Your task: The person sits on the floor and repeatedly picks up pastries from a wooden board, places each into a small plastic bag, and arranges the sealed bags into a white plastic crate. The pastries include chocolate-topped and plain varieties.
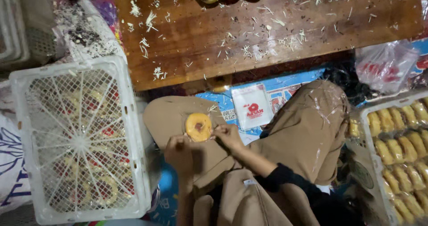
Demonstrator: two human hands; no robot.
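Doughnut (198, 127) over lap at centre, pinched between left hand (179, 151) and right hand (228, 136), white crate (133, 132) left, tray of pastries (366, 119) right, wooden desk (267, 34) far

Colours we see at our knees

Our doughnut (198, 127) is golden-yellow with a reddish centre; our trousers (307, 128) are tan, the crate (129, 119) white lattice, the board (267, 29) reddish-brown, flecked white.

A low wooden table (267, 34), strewn with pale shreds, stands on a patterned blue floor mat (285, 85).
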